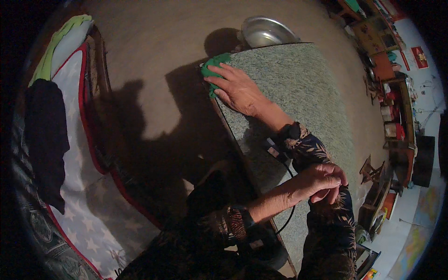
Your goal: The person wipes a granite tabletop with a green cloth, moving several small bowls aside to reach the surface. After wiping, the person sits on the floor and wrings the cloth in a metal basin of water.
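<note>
My right hand [241, 89] presses a crumpled green cloth [216, 71] against the far left corner of a speckled grey-green tabletop [297, 77], fingers spread over it. Nearer to me, my left hand [325, 182] crosses over my right forearm, its fingers curled on the dark, leaf-patterned right sleeve [332, 217]. A black cable with a light-coloured plug [273, 150] lies on the tabletop beside the right forearm and runs down under the left wrist.
A shiny metal basin [267, 33] stands past the table's far edge. To the left is a seat with a red-edged, star-patterned cover [75, 140], a dark cloth [47, 140] and a lime-green cloth [59, 45]. Cluttered shelves [402, 115] and a small wooden stool [371, 169] are at right.
</note>
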`<state>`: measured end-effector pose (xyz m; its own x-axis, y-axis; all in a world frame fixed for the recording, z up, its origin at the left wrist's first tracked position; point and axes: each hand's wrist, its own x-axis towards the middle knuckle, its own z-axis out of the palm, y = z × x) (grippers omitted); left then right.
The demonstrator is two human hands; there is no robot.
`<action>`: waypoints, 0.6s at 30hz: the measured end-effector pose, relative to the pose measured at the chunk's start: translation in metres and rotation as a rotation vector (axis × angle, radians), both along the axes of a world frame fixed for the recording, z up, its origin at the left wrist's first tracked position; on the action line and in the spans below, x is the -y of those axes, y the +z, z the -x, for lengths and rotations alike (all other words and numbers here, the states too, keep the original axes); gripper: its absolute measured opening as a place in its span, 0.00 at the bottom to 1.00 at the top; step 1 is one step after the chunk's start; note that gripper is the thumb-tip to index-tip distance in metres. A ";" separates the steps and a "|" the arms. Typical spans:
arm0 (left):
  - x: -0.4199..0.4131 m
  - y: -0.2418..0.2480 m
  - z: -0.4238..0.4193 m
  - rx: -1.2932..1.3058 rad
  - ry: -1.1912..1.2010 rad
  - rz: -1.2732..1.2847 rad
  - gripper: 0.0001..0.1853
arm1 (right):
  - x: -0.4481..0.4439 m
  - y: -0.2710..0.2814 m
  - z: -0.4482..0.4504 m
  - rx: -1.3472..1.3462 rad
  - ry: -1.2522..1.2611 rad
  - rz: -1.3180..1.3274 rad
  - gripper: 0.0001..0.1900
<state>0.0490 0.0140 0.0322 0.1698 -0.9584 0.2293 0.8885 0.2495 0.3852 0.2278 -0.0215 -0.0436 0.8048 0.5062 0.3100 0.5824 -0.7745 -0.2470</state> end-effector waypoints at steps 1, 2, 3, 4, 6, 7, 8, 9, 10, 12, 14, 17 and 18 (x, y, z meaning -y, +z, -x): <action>0.000 0.001 -0.001 -0.005 -0.003 0.001 0.09 | -0.001 0.000 -0.002 0.015 -0.003 -0.007 0.19; -0.001 0.002 -0.001 0.006 0.027 0.013 0.09 | -0.001 -0.001 -0.005 -0.003 -0.025 0.013 0.19; -0.002 0.003 -0.002 0.015 0.045 0.010 0.09 | -0.001 -0.001 -0.006 0.032 -0.013 -0.008 0.19; -0.004 0.005 -0.002 0.027 0.064 0.008 0.09 | -0.001 -0.001 -0.008 0.035 -0.017 -0.002 0.19; -0.006 0.008 -0.002 0.001 0.060 0.014 0.08 | 0.001 0.000 -0.011 0.044 -0.029 0.001 0.19; -0.008 0.009 -0.002 -0.001 0.065 0.009 0.08 | 0.002 0.000 -0.013 0.049 -0.036 -0.003 0.19; -0.010 0.010 -0.003 -0.011 0.064 0.000 0.08 | 0.003 -0.001 -0.016 0.042 -0.053 0.003 0.19; -0.012 0.011 -0.002 0.009 0.090 -0.001 0.08 | 0.004 -0.001 -0.019 0.055 -0.078 0.007 0.19; -0.014 0.011 -0.004 0.018 0.108 -0.006 0.08 | 0.007 -0.002 -0.022 0.054 -0.114 0.021 0.20; -0.018 0.009 -0.010 0.016 0.141 -0.008 0.08 | 0.013 -0.005 -0.032 0.056 -0.179 0.035 0.20; -0.021 0.007 -0.014 -0.011 0.169 -0.002 0.09 | 0.021 -0.007 -0.039 0.019 -0.266 0.066 0.20; -0.025 0.010 -0.011 -0.021 0.173 0.002 0.09 | 0.036 -0.008 -0.040 0.081 -0.340 0.003 0.19; -0.026 0.009 -0.012 -0.018 0.181 -0.002 0.10 | 0.041 -0.010 -0.042 0.061 -0.404 0.016 0.19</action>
